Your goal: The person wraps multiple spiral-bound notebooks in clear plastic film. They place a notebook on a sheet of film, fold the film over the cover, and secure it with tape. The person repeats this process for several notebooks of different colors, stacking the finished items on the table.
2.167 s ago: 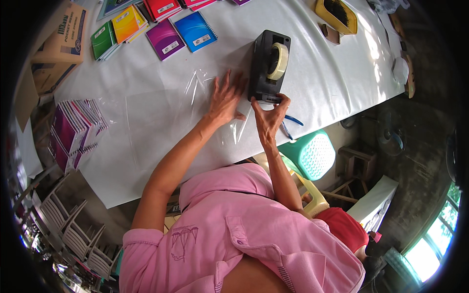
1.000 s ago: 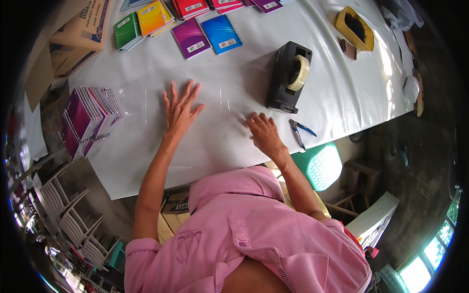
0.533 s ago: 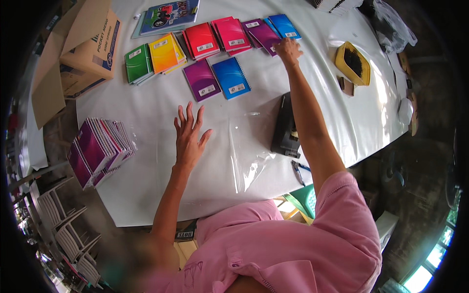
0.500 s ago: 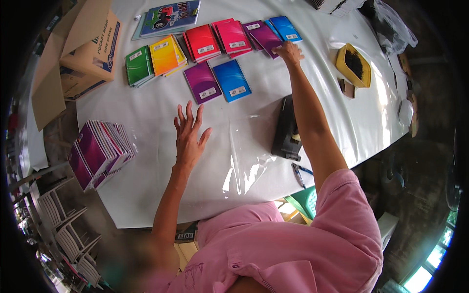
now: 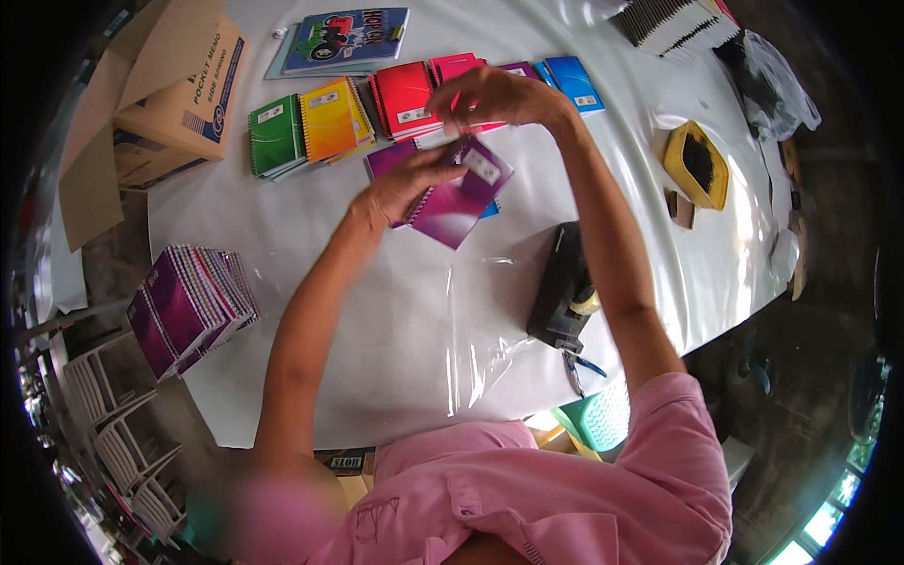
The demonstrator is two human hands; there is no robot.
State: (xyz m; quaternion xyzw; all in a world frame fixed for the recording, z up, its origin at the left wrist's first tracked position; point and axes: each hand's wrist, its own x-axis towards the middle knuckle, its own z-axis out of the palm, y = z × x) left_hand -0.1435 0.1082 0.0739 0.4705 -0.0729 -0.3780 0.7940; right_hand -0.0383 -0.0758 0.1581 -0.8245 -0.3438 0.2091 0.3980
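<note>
My left hand [image 5: 403, 188] grips a purple spiral notebook [image 5: 454, 209], thumb across its cover, tilted above the table. Just beyond it, my right hand [image 5: 508, 96] hovers with bent, slightly blurred fingers apart, nothing visible in them. Under the held notebook lie another purple notebook [image 5: 384, 160] and a blue notebook [image 5: 491, 209], both mostly covered. Behind runs a row of notebook piles: green [image 5: 275, 137], yellow-orange [image 5: 331, 113], red [image 5: 403, 87], pink [image 5: 452, 66], purple [image 5: 518, 69] and blue [image 5: 572, 83]. My right hand hides parts of the pink and purple piles.
An open cardboard box [image 5: 179, 104] stands at the far left, above a stack of purple notebooks [image 5: 184, 306]. On the right are a black box-shaped device [image 5: 556, 282], pliers [image 5: 579, 372] and a yellow tub [image 5: 697, 165]. Larger books [image 5: 344, 42] lie at the back.
My right hand has come back leftward from the far purple pile. A purple notebook is now in my left hand, which has moved up and right over the two separate notebooks.
</note>
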